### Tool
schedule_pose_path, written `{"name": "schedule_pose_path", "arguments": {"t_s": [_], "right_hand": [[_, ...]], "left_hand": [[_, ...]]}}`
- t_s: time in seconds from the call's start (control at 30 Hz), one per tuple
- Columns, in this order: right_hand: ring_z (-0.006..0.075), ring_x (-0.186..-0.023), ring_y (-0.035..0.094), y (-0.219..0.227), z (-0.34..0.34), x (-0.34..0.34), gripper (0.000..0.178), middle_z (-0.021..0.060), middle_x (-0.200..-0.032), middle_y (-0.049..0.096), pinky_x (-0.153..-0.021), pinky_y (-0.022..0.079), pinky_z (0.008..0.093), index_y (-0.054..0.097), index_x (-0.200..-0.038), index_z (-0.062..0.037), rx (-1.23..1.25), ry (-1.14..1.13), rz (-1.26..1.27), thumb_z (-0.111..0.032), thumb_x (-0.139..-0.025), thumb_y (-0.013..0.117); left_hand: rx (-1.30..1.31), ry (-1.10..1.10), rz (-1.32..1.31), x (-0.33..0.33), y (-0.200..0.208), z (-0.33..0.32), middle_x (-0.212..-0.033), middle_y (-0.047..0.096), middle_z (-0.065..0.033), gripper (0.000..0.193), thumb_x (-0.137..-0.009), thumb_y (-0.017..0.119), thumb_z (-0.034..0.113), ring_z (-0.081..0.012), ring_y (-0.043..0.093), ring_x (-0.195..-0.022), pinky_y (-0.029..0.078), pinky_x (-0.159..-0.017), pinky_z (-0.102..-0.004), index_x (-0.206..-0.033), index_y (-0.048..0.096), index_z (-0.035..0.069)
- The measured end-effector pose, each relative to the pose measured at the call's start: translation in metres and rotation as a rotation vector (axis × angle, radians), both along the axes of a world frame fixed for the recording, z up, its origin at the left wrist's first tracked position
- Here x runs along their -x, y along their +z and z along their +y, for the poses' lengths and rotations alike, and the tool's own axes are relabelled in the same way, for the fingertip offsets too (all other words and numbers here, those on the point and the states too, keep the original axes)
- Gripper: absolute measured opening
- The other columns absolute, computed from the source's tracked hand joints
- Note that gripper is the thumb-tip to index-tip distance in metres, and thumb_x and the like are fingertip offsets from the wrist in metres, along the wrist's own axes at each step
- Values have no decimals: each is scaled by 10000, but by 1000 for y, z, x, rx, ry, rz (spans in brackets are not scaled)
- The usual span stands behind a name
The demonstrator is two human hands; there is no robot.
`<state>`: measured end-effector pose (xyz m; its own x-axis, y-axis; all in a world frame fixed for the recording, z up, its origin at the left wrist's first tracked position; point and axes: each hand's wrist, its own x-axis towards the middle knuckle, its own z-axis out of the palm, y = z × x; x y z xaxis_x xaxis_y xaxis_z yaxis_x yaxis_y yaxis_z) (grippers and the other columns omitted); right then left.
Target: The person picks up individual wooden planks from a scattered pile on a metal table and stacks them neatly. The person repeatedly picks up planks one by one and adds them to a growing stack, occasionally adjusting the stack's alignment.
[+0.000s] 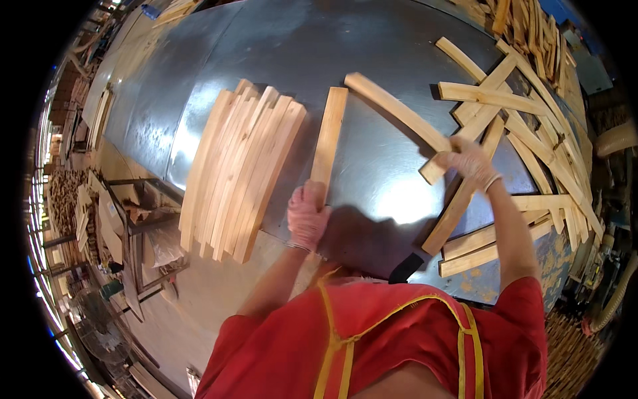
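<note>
My left hand [308, 216], in a pale glove, is closed round the near end of a wooden strip [330, 130] that points away from me. My right hand [467, 161], gloved too, grips another wooden strip [395, 112] close to its near end; this one slants up to the left. The far ends of the two strips almost meet. Left of my left hand, a row of wooden strips [242, 169] lies side by side, its near ends jutting past the table edge. Below my right hand, a darker strip [458, 206] lies at a slant.
The dark, shiny metal table [279, 40] stretches away from me. Loose strips lie crisscrossed in a heap [555, 156] on its right, with more wood [531, 33] piled beyond. A metal-framed stand [136, 229] and a fan [96, 326] stand at the left.
</note>
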<state>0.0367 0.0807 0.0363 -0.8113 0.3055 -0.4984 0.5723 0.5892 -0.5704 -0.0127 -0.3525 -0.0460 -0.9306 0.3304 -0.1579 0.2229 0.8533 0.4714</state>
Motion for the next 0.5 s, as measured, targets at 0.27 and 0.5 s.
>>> {"name": "schedule_pose_path", "arguments": {"t_s": [0.27, 0.5], "right_hand": [[485, -1210, 667, -50, -281, 0, 472, 284, -1290, 712, -1057, 514, 526, 658, -1339, -66, 348, 276, -73, -410, -1045, 523], [430, -1188, 666, -30, -276, 21, 507, 242, -1217, 720, -1024, 526, 506, 645, -1280, -42, 17, 240, 87, -402, -923, 630]], "left_hand": [[-629, 71, -902, 28, 25, -71, -1175, 710, -120, 628, -906, 782, 291, -224, 692, -1077, 549, -999, -362, -1461, 617, 48], [10, -67, -25, 39, -12, -81, -1371, 640, -187, 760, -866, 740, 384, -367, 655, -1170, 519, -1038, -503, -1523, 531, 65]]}}
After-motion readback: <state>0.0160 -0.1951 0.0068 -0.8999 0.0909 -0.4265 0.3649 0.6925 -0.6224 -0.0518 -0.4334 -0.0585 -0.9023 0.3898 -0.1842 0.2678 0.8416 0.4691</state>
